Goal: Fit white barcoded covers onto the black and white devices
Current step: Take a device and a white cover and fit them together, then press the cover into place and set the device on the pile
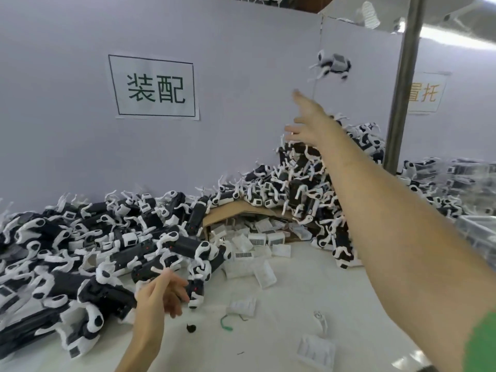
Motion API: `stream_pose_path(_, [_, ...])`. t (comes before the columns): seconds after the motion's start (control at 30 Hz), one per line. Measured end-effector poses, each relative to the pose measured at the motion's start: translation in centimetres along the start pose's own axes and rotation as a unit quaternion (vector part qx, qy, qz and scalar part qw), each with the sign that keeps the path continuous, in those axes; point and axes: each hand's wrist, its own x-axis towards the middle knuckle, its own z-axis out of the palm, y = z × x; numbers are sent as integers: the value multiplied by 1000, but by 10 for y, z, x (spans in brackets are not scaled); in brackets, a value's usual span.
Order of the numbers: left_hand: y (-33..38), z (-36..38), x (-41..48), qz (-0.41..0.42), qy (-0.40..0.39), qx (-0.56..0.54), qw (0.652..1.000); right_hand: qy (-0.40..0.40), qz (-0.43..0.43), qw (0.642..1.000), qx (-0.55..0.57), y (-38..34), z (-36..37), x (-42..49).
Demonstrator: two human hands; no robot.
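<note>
Your right fingers (299, 98) are spread wide and hold nothing. The right hand (308, 122) is raised toward the wall, and one device (332, 64) is in mid-air just beyond it, above the far heap (303, 189). Your left hand (161, 294) hovers low, fingers loosely bent and apparently empty, beside the near heap (107, 251) on the surface (281, 318). The covers (257, 240) spill from the cardboard box (230, 210). They look light and thin, so pinch one by its edges. Grip a device round its stiff black body, not its slim white limbs.

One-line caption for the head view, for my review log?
Right hand open and raised toward an airborne device; left hand beside the device pile.
</note>
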Motion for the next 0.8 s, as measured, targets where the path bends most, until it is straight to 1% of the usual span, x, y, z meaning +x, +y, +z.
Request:
stream_pose_path(0.03, [-1,1,1,-4,3,8,1000,-1,-21,995,-95,1,12,-1])
stream_pose_path(0.07, [-2,2,1,-4,9,18,1000,2,-62,983,-171,9,22,-7])
stream_pose_path(0.1, [-3,3,0,-1,17,32,999,-3,-102,972,-212,23,31,-17])
stream_pose_path(0.17, [-2,2,-1,11,38,70,997,-32,-134,963,-233,68,43,-46])
stream_pose_path(0.27, [0,2,-3,33,75,166,983,-74,-94,959,-256,157,47,-91])
stream_pose_path(0.33, [1,4,-5,27,99,238,966,-85,-44,957,-273,209,51,-110])
stream_pose_path(0.4, [0,4,-4,17,108,289,951,-122,8,947,-296,248,60,-122])
stream_pose_path(0.47, [0,4,-5,23,99,317,943,-183,32,929,-319,275,74,-132])
stream_pose_path(0.53, [0,4,-6,32,83,349,933,-215,29,920,-325,293,89,-142])
stream_pose_path(0.67, [-1,3,-9,37,32,385,921,-197,-7,926,-322,306,95,-150])
stream_pose_path(0.73, [-1,3,-9,29,-5,371,928,-209,-22,929,-305,306,92,-152])
stream_pose_path(0.8, [-2,4,-11,31,-43,377,925,-219,-44,925,-306,306,89,-153])
